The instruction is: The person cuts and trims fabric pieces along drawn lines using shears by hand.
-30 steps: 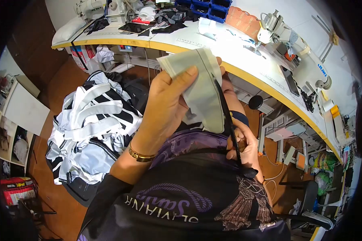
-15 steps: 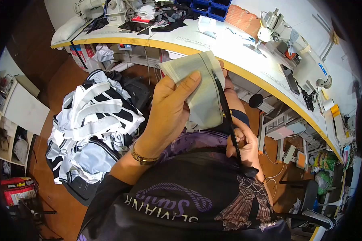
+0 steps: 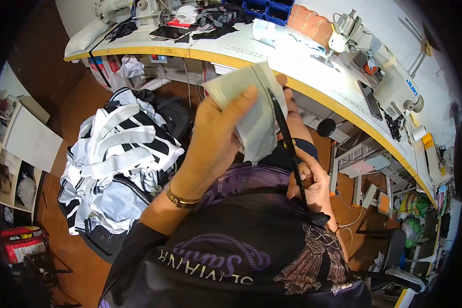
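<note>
While pale fabric (image 3: 259,123) is pinched by the left hand (image 3: 215,128), apparently to keep its edge steady, a dark scissors-like tool (image 3: 287,134) is grasped alongside by the right hand (image 3: 318,191).

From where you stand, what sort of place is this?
Probably a sewing workshop: a white JUKI sewing machine stands on a white, yellow-edged table, and a heap of shiny black-and-white fabric pieces lies at the person's left.

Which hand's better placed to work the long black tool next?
Right, probably: the right hand grips the black tool, its tip overlapping the pale fabric; the left hand is busy holding that fabric.
</note>
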